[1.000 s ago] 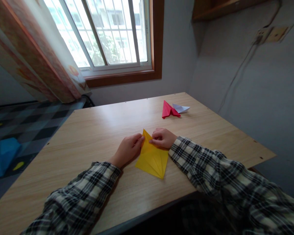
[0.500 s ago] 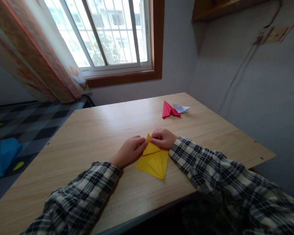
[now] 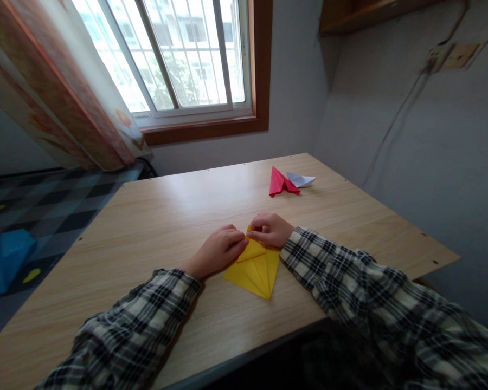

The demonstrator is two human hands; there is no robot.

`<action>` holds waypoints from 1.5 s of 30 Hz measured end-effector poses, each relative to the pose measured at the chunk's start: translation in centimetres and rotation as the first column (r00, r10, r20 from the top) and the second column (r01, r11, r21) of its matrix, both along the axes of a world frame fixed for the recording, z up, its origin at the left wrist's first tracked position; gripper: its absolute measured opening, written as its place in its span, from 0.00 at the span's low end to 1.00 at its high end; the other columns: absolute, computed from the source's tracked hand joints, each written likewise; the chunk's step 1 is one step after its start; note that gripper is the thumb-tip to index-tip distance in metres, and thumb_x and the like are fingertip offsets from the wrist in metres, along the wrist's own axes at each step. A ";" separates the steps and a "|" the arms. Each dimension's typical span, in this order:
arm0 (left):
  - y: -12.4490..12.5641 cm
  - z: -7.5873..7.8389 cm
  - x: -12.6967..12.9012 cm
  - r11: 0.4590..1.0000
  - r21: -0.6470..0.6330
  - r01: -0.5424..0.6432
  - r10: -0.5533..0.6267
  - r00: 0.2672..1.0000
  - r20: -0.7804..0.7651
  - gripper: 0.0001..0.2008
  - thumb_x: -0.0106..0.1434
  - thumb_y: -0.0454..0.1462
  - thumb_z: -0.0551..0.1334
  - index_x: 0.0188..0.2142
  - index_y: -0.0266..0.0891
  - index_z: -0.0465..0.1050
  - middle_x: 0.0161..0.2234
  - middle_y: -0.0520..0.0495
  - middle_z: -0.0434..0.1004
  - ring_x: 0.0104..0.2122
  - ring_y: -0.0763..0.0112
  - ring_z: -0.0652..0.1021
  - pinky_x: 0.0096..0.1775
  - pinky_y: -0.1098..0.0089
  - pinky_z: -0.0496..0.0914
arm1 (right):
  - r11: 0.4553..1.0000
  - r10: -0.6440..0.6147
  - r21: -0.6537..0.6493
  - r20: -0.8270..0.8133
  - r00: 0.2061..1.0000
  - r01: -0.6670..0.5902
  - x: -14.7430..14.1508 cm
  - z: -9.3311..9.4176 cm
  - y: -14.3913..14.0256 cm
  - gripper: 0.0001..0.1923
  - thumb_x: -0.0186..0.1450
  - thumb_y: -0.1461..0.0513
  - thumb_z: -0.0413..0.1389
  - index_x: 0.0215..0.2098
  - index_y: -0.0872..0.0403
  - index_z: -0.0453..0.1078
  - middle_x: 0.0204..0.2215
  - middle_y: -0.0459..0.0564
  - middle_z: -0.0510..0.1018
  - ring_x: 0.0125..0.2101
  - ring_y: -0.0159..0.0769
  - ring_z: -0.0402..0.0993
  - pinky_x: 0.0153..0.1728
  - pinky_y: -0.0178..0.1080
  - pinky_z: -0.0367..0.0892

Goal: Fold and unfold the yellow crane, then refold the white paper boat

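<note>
A yellow folded paper lies flat on the wooden table, its point toward me. My left hand pinches the far tip of the paper from the left. From the right, my right hand pinches the same tip. The top flap is bent back toward me, and both hands press on the fold. Both sleeves are checked black and white.
A red folded paper and a white folded paper lie at the far right of the table. Behind the table are a window with a curtain and a wall. Chequered floor and a blue object lie left.
The upright far point of the yellow paper has been folded down toward me. Both hands have lowered slightly with it and stayed on the tip.
</note>
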State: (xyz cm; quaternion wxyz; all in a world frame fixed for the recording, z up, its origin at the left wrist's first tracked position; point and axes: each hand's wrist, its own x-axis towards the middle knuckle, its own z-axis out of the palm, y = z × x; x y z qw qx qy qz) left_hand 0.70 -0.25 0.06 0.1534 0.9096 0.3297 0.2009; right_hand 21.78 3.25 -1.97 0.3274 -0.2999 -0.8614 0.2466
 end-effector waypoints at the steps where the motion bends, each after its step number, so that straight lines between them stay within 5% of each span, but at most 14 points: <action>1: 0.0 0.0 0.0 1.000 0.005 0.007 -0.007 1.000 -0.003 0.13 0.70 0.37 0.54 0.29 0.39 0.71 0.31 0.48 0.75 0.35 0.68 0.73 0.38 0.67 0.68 | 1.000 -0.008 -0.011 -0.011 1.000 0.008 0.0 0.0 -0.1 0.09 0.64 0.60 0.58 0.28 0.56 0.73 0.25 0.46 0.73 0.28 0.30 0.67 0.31 0.34 0.60; 12: -0.1 0.1 0.1 0.999 0.029 0.034 -0.034 0.999 -0.012 0.11 0.69 0.35 0.55 0.31 0.39 0.72 0.31 0.48 0.76 0.35 0.67 0.73 0.39 0.66 0.69 | 0.990 -0.050 -0.139 -0.126 0.991 0.032 -0.2 0.3 -0.5 0.08 0.63 0.59 0.59 0.31 0.56 0.76 0.24 0.45 0.75 0.28 0.31 0.69 0.30 0.34 0.63; 20: 0.0 0.1 0.1 0.999 0.016 0.028 -0.028 0.999 -0.031 0.12 0.69 0.36 0.54 0.29 0.39 0.71 0.30 0.48 0.75 0.35 0.67 0.73 0.39 0.66 0.68 | 0.990 -0.105 -0.116 -0.186 0.977 0.085 -0.2 0.9 -0.6 0.11 0.64 0.57 0.57 0.30 0.56 0.75 0.26 0.46 0.77 0.28 0.31 0.69 0.31 0.35 0.63; 26: -0.1 0.0 0.0 0.993 -0.015 -0.120 0.121 0.992 0.046 0.16 0.70 0.40 0.52 0.25 0.39 0.65 0.27 0.49 0.69 0.29 0.70 0.70 0.32 0.68 0.65 | 0.979 -0.164 -0.157 -0.254 0.953 0.127 0.0 1.0 -0.4 0.15 0.67 0.53 0.53 0.31 0.55 0.74 0.23 0.45 0.74 0.27 0.31 0.68 0.31 0.35 0.62; 32: 0.1 -0.4 -0.2 0.957 0.008 -0.291 0.286 0.944 0.164 0.16 0.69 0.39 0.53 0.25 0.39 0.64 0.25 0.50 0.66 0.28 0.70 0.68 0.30 0.69 0.62 | 0.976 -0.014 -0.218 -0.151 0.988 -0.020 -0.1 0.5 -0.4 0.18 0.67 0.50 0.52 0.34 0.55 0.72 0.26 0.45 0.72 0.28 0.31 0.65 0.30 0.35 0.60; 41: 0.4 -0.8 -0.2 0.913 0.086 -0.398 0.381 0.909 0.169 0.09 0.68 0.37 0.55 0.30 0.39 0.67 0.30 0.48 0.72 0.33 0.67 0.72 0.35 0.66 0.67 | 0.999 -0.032 -0.015 0.069 0.997 0.033 -0.1 -0.1 0.4 0.14 0.63 0.57 0.60 0.22 0.55 0.68 0.21 0.43 0.67 0.26 0.30 0.62 0.30 0.34 0.55; 45: 0.6 -1.1 -0.4 0.905 0.118 -0.409 0.370 0.894 0.254 0.09 0.66 0.34 0.57 0.46 0.39 0.68 0.41 0.45 0.73 0.41 0.64 0.74 0.44 0.61 0.70 | 0.991 -0.123 0.060 0.113 0.986 0.117 0.1 -0.2 0.7 0.14 0.62 0.59 0.61 0.21 0.55 0.68 0.21 0.43 0.68 0.27 0.31 0.62 0.32 0.36 0.55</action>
